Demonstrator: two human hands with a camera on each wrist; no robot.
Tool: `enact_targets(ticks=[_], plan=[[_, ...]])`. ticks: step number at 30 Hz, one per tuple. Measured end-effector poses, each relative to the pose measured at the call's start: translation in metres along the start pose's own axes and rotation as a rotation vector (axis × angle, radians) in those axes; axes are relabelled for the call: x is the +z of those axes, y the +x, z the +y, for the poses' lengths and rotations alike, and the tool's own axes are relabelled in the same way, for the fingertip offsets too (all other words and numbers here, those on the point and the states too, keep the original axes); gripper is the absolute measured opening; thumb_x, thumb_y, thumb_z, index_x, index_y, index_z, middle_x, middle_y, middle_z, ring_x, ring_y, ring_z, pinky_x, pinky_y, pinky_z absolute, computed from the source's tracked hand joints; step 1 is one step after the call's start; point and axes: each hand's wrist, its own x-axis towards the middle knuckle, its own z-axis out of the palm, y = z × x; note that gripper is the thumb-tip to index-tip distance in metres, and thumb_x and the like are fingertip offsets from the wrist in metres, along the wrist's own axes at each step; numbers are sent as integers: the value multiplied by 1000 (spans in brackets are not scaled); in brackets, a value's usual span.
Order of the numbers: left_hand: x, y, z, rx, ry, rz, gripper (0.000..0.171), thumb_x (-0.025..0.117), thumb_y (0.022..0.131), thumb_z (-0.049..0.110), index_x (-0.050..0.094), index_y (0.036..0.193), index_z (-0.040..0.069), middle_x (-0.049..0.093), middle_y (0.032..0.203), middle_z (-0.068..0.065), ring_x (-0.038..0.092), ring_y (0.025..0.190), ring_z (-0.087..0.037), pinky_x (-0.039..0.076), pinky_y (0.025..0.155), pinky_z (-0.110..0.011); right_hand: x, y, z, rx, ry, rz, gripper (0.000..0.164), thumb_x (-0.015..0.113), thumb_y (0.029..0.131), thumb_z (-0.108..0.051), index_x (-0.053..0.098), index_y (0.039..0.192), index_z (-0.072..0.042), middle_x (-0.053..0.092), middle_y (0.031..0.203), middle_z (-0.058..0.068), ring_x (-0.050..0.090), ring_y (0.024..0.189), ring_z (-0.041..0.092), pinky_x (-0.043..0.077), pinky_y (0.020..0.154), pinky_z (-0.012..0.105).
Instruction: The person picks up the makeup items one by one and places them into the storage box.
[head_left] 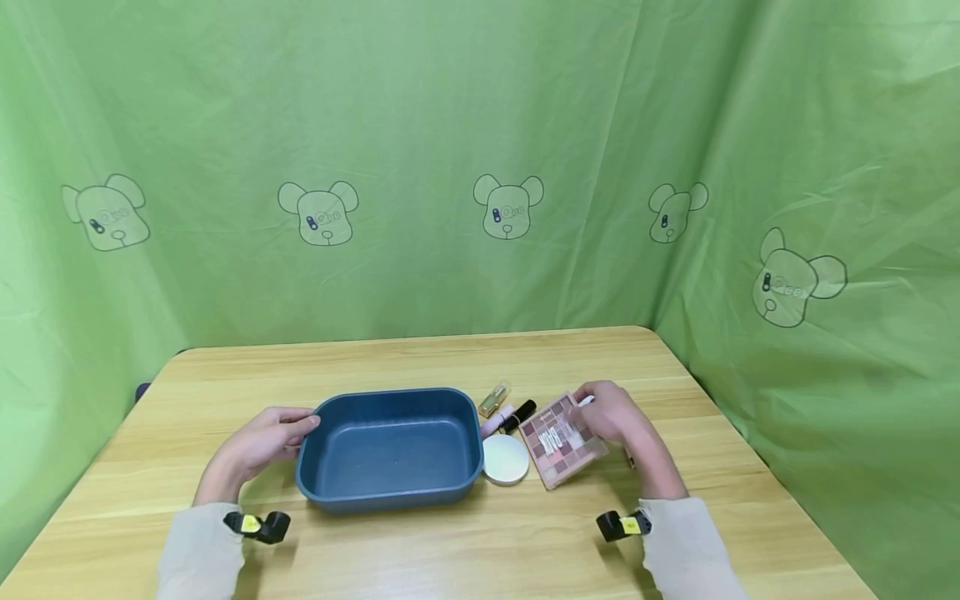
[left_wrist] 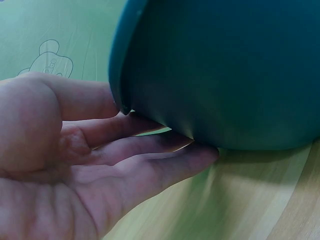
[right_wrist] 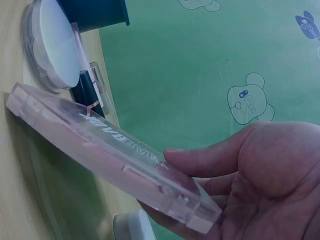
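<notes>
Right hand (head_left: 606,410) clamped on palette (head_left: 557,447), thumb above, fingers under. Left hand (head_left: 262,437): fingers nearly straight, touching bin (head_left: 390,458). Left of right hand: compact (head_left: 506,460), then bin. Step seems picking palette up; next move probably needs firm, level grip.

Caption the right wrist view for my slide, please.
A right hand grips a clear-lidded palette, with a round white-topped case beyond it.

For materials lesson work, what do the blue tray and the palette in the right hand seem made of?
Blue tray: probably moulded plastic, fairly matte; uniform colour and rounded corners suggest it, though coated metal is possible. Palette: likely glossy clear plastic on top, since coloured squares show through.
</notes>
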Motion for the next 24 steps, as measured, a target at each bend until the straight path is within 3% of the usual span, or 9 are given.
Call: enact_targets(ticks=[14,24], plan=[[1,-1,1,-3,4,2,56,50,107,18,36,144,-21,53,140,-33,62,122,-30,59,99,-42,-2,-4,-2,-12,60,-1,29,66,89,-11,66,114,3,67,92,14,61,78,23,52,61,30],[0,-1,0,-1,-2,3,56,50,107,18,36,144,-21,53,140,-33,62,121,-29,60,98,-42,-4,-7,-6,-17,64,2,30,67,88,-11,65,114,4,66,91,14,61,76,22,52,60,30]])
